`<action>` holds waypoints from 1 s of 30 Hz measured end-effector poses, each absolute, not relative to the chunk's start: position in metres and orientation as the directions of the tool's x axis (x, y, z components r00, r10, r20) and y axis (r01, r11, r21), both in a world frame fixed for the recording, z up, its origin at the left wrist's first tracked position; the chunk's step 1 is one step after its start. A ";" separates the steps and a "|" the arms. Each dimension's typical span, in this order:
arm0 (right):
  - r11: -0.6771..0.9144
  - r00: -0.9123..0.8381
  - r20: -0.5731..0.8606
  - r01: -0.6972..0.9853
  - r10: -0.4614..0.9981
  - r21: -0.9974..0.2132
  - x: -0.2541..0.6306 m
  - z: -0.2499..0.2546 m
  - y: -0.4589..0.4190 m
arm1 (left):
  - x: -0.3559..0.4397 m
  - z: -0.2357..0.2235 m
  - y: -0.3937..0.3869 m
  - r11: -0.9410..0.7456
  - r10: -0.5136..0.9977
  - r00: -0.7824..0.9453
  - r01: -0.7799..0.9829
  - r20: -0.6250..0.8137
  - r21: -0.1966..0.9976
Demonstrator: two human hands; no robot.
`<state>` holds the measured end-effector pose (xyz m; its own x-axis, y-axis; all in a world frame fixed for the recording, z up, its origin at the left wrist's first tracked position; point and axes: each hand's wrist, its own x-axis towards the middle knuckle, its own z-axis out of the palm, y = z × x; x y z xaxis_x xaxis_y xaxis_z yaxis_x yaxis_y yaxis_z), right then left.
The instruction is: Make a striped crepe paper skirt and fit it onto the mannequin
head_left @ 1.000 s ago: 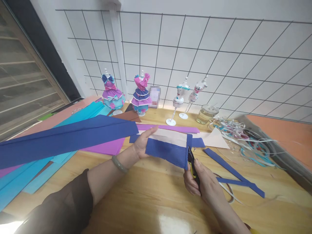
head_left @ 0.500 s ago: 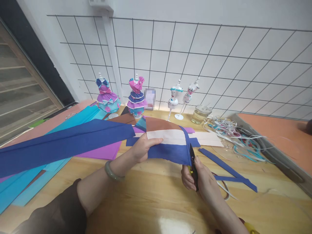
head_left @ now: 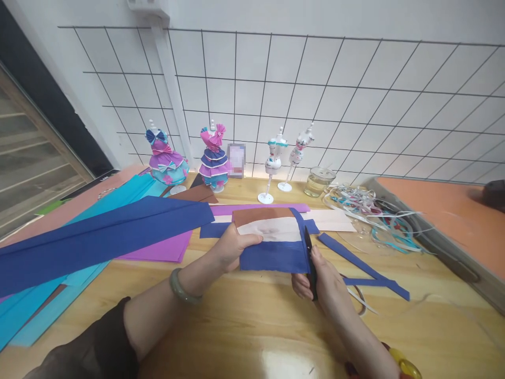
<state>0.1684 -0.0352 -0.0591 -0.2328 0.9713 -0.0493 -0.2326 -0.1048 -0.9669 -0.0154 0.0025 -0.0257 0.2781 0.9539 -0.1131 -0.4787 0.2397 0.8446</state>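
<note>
My left hand [head_left: 233, 246] grips the left edge of a layered piece of crepe paper [head_left: 272, 255], its thumb lying on top. Blue, white and brown bands show on the piece, and a narrow blue border runs down its right side. My right hand [head_left: 325, 276] is wrapped round a pair of scissors [head_left: 308, 245] with dark blades. The blades point up along the piece's right edge and look nearly closed; whether they touch the paper I cannot tell. Blue strips [head_left: 363, 260] lie on the table right of my right hand.
Blue, turquoise and purple paper sheets [head_left: 98, 237] cover the left side. At the back stand two dressed mini mannequins [head_left: 215, 158], two patterned ones [head_left: 273, 160] and a glass jar [head_left: 319, 181] of liquid. Tangled ribbons [head_left: 379, 216] lie beside an orange-surfaced tray [head_left: 445, 221].
My left hand has turned the paper so its brown band now shows, and the thumb has come over its face. The scissors have shifted to the piece's outer right edge. The view has moved slightly.
</note>
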 end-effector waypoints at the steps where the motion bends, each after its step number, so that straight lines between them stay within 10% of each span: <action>1: -0.100 -0.219 -0.050 -0.225 0.974 -0.969 0.169 -0.059 -0.035 | -0.015 -0.026 0.002 0.246 0.955 0.270 -0.478 -0.125 0.843; 30: -0.069 -0.074 -0.070 0.011 0.995 -0.998 0.163 -0.043 -0.038 | -0.014 -0.030 0.002 0.170 0.971 0.228 -0.448 -0.071 0.878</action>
